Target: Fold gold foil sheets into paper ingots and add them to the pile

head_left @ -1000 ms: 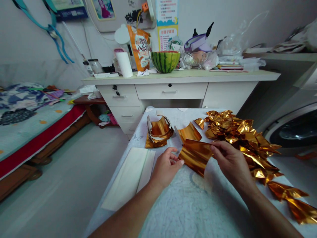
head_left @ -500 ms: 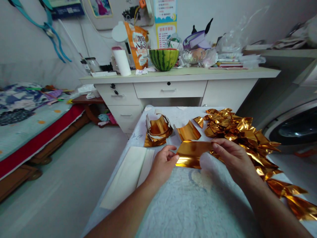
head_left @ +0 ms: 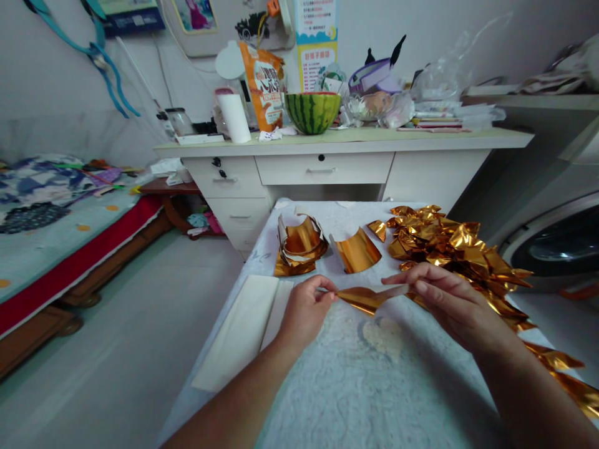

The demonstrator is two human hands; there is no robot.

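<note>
Between my hands, above the cloth-covered table, a sheet of gold foil paper is held nearly edge-on, its pale underside showing toward the right. My left hand pinches its left end between thumb and fingers. At the other end my right hand has closed its fingertips on the sheet. Just beyond lies a curved gold foil sheet. Left of that is a stack of curled gold sheets. Folded gold foil pieces are heaped on the right.
White paper sheets lie along the table's left side. Behind the table stands a white desk with a half watermelon, an orange pouch and a paper roll. A bed is at left, a washing machine at right.
The held foil sheet has tipped from showing its broad gold face to nearly edge-on, bending at the right. Both hands still grip its ends. The view has shifted slightly.
</note>
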